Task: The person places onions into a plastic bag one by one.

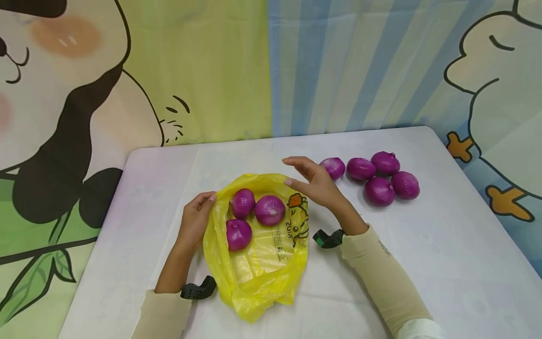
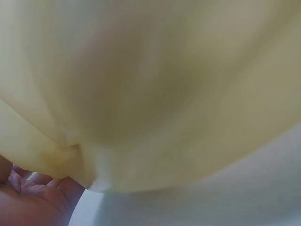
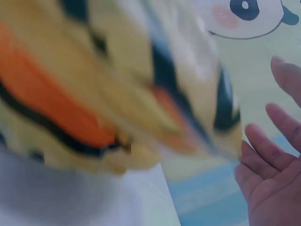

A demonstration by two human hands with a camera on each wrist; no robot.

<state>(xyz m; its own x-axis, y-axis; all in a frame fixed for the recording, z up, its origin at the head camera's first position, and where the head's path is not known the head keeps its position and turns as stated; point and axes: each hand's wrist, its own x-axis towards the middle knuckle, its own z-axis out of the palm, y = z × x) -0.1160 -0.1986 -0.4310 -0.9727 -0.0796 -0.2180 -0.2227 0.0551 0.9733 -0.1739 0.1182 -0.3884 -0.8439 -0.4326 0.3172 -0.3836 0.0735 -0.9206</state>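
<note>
A yellow plastic bag [image 1: 254, 263] lies open on the table with three purple onions inside, one of them an onion [image 1: 270, 210] near the printed side. My left hand [image 1: 195, 219] pinches the bag's left rim between thumb and fingers. In the left wrist view, the pale bag wall fills most of the picture above the left hand [image 2: 40, 195]. My right hand [image 1: 315, 183] is beside the bag's upper right rim, fingers spread and holding nothing. The right wrist view shows this right hand [image 3: 277, 174] with loose fingers next to the bag's printed side [image 3: 117, 89].
Several more purple onions [image 1: 379, 191] sit in a group at the table's back right, and one onion [image 1: 332, 168] lies just behind my right hand. The white table [image 1: 444, 263] meets a cartoon-printed curtain [image 1: 211, 70] at its far edge.
</note>
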